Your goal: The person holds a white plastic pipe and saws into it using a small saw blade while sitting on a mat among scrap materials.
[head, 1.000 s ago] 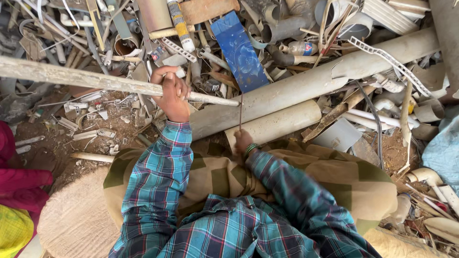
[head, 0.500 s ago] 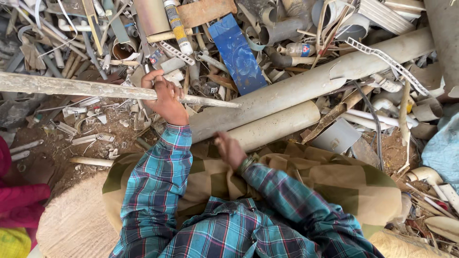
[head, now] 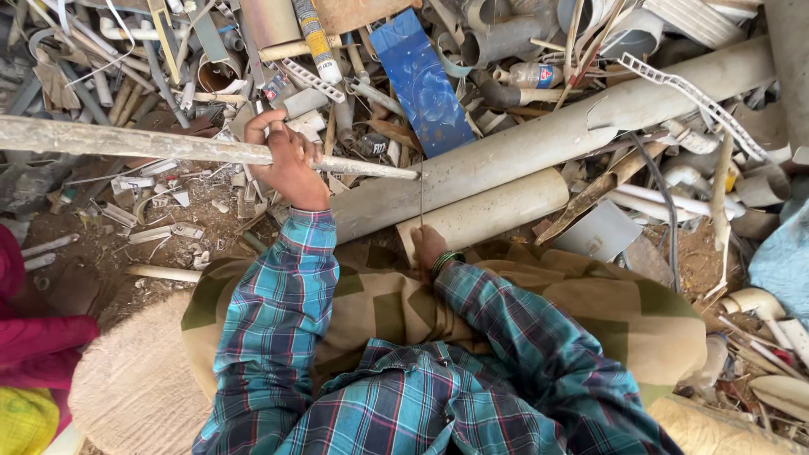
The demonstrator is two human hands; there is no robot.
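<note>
Head view, looking down over a lap draped in tan and olive cloth (head: pixel 590 312); both sleeves are blue-green plaid.

Left hand (head: pixel 291 160): fingers curled fully round a long grey, dirt-crusted pipe (head: pixel 126 141), thumb wrapped over the top. The pipe runs almost level from the left edge of the frame, passes through the fist, and its thinner end stops just past the hand, near the side of a large beige pipe (head: pixel 573 135).

Right hand (head: pixel 428 246): lower, close to the lap, bangles at the wrist. Fingers drawn together around the bottom of a thin dark strand or wire (head: pixel 421 198) that rises straight up to the tip of the grey pipe. The grip itself is small in the frame; it looks like a pinch, but I cannot tell exactly which fingers hold it.

Surroundings: the large beige pipe lies diagonally from centre to upper right. A shorter beige pipe section (head: pixel 489 215) lies just below it, its cut end right beside the right hand. A blue flat panel (head: pixel 425 80) leans in the scrap above. A white perforated strip (head: pixel 691 97) lies across the big pipe at upper right. Mixed plastic offcuts, tubes and bottles cover the ground all round.

Lower left: a woven round basket or stool (head: pixel 135 388) touching the lap cloth; beside it, pink and yellow fabric (head: pixel 34 362) at the frame edge.
</note>
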